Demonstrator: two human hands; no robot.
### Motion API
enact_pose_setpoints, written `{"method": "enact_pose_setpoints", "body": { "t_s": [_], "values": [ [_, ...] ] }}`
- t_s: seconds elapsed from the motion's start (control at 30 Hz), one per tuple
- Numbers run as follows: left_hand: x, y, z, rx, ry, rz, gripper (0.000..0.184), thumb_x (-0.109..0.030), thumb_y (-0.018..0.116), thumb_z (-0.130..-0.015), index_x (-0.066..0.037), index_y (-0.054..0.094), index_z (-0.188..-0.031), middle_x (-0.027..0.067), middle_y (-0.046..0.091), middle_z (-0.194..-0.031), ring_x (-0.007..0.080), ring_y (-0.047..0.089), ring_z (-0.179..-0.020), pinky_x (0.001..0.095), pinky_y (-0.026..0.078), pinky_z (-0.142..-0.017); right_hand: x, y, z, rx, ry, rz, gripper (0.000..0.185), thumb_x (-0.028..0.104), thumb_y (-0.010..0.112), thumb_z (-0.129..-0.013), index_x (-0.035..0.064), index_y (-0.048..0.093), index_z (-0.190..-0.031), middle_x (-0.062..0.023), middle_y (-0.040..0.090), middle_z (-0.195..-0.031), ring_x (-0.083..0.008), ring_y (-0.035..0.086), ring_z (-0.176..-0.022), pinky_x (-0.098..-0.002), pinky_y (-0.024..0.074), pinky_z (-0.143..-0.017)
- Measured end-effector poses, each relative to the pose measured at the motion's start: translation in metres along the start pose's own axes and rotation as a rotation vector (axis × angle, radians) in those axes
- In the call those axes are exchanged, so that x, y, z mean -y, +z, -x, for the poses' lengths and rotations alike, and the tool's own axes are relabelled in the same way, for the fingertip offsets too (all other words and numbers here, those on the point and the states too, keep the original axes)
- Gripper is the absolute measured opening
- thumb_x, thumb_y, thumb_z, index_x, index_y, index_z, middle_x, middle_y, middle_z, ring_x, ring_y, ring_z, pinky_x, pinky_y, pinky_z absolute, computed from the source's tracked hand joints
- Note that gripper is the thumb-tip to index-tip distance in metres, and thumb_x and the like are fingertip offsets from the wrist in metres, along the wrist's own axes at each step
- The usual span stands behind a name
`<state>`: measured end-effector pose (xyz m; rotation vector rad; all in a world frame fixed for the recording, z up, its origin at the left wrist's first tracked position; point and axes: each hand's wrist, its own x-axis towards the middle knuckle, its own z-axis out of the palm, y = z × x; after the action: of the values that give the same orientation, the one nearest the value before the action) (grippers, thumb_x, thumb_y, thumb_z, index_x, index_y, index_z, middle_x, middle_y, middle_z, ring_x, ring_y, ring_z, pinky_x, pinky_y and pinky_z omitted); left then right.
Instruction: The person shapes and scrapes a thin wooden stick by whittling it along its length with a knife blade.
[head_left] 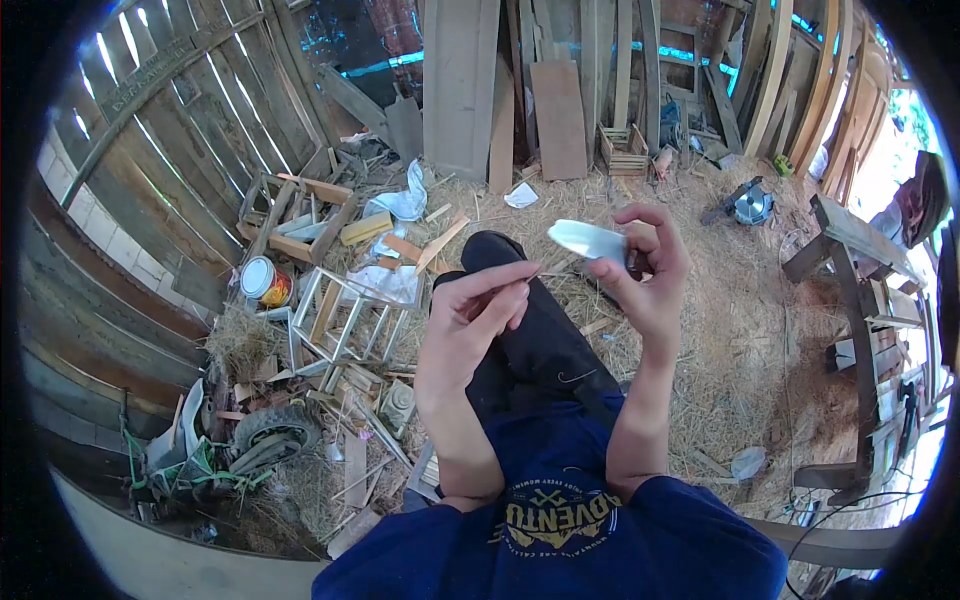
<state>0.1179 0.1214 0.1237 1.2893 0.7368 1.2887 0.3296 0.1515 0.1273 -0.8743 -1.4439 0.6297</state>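
Note:
My right hand point(650, 262) grips a pale, shiny, flat piece with a rounded tip point(590, 241) between thumb and fingers. It looks like a blade, but glare hides its exact kind; the end in my palm is dark and partly covered by the fingers. To the left, my left hand point(478, 318) is raised with thumb and fingertips pinched together. Whether something small sits in that pinch cannot be made out. Both hands are held in the air above my dark trousers point(550, 345), with a gap between the left fingertips and the pale piece.
A circular saw point(750, 203) lies on the straw-strewn floor at the right, near a wooden bench point(845, 255). At left are a paint can point(267, 281), a pale metal frame point(345, 325), wood scraps and a wheel point(278, 437). Boards point(460, 90) lean against the back wall.

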Motion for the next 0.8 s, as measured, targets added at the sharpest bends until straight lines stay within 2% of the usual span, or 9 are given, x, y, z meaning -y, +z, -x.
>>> {"method": "enact_pose_setpoints", "body": {
  "t_s": [0.07,0.13,0.2,0.3,0.4,0.5,0.63,0.73,0.8],
  "values": [
    [0.005,0.003,0.0,0.014,0.024,0.044,0.028,-0.007,0.061,-0.096,0.001,0.066,-0.123,-0.0023,0.057,-0.077,0.0047,0.048,-0.069,0.0203,0.034,-0.058,0.013,0.008,0.002,0.09,-0.003,0.033,0.053,0.019,0.09,-0.07,0.0073,0.059,-0.111,0.0028,0.065,-0.07,-0.0008,0.054,-0.062,-0.0174,0.0376,-0.052],
    [0.005,0.008,0.0,-0.006,0.021,0.072,0.03,-0.007,0.061,-0.096,0.001,0.065,-0.125,-0.0029,0.057,-0.078,0.0045,0.047,-0.069,0.0204,0.035,-0.059,0.007,0.021,0.002,0.175,-0.084,0.031,0.052,0.025,0.092,-0.067,0.008,0.062,-0.106,0.0075,0.056,-0.064,0.0002,0.047,-0.057,-0.0183,0.0345,-0.05],
    [0.0,0.011,0.001,-0.062,-0.008,0.087,0.032,-0.007,0.061,-0.096,0.001,0.064,-0.127,-0.0035,0.057,-0.079,0.0041,0.046,-0.069,0.0206,0.035,-0.06,-0.003,0.026,0.0,0.213,-0.164,0.038,0.05,0.023,0.091,-0.068,0.0084,0.062,-0.106,0.0072,0.056,-0.063,0.0,0.047,-0.057,-0.0193,0.0342,-0.05],
    [0.002,0.004,0.0,-0.028,-0.026,0.092,0.033,-0.007,0.062,-0.096,0.002,0.063,-0.128,-0.0051,0.055,-0.079,0.0022,0.042,-0.068,0.0192,0.034,-0.059,-0.006,0.021,-0.001,0.08,0.015,0.021,0.049,0.022,0.09,-0.069,0.0077,0.062,-0.106,0.0056,0.058,-0.064,-0.0007,0.048,-0.058,-0.0197,0.0349,-0.05],
    [0.007,-0.001,-0.001,0.001,-0.044,0.078,0.034,-0.008,0.061,-0.097,0.002,0.062,-0.13,-0.0072,0.055,-0.081,0.0001,0.041,-0.069,0.0174,0.032,-0.059,-0.01,0.02,-0.001,0.038,0.057,-0.072,0.05,0.023,0.09,-0.07,0.0041,0.062,-0.107,0.0038,0.062,-0.069,-0.0009,0.05,-0.06,-0.0203,0.0374,-0.052],
    [0.017,-0.003,0.0,0.008,-0.035,0.127,0.034,-0.007,0.06,-0.098,0.001,0.061,-0.131,-0.0077,0.056,-0.084,-0.0008,0.042,-0.07,0.0167,0.032,-0.059,0.003,0.029,0.002,0.245,-0.063,0.0,0.048,0.022,0.09,-0.07,0.0046,0.064,-0.107,0.0043,0.066,-0.074,-0.0007,0.05,-0.059,-0.0204,0.0384,-0.052],
    [0.006,-0.001,-0.002,0.004,-0.017,0.134,0.034,-0.006,0.059,-0.098,0.0,0.061,-0.131,-0.0068,0.059,-0.088,-0.0014,0.045,-0.073,0.0158,0.033,-0.061,-0.008,0.035,0.001,0.134,-0.024,0.071,0.047,0.02,0.089,-0.071,0.0039,0.064,-0.107,0.0028,0.068,-0.077,0.0009,0.049,-0.06,-0.0177,0.0362,-0.052],
    [0.01,-0.007,0.001,-0.004,-0.004,0.047,0.033,-0.005,0.06,-0.098,-0.001,0.062,-0.131,-0.0068,0.061,-0.089,-0.0018,0.048,-0.076,0.0155,0.035,-0.062,-0.016,0.032,-0.003,-0.032,0.042,-0.081,0.043,0.02,0.089,-0.071,0.0045,0.066,-0.104,0.004,0.067,-0.077,0.0013,0.049,-0.061,-0.0174,0.0359,-0.052],
    [0.011,-0.006,0.001,-0.047,-0.009,0.019,0.033,-0.005,0.061,-0.097,-0.001,0.063,-0.13,-0.0078,0.059,-0.086,-0.002,0.048,-0.075,0.0157,0.035,-0.062,-0.01,0.027,0.001,0.124,0.008,0.014,0.041,0.02,0.089,-0.072,0.0047,0.067,-0.103,0.0036,0.068,-0.078,0.0013,0.049,-0.061,-0.0173,0.0359,-0.052]
  ]
}}
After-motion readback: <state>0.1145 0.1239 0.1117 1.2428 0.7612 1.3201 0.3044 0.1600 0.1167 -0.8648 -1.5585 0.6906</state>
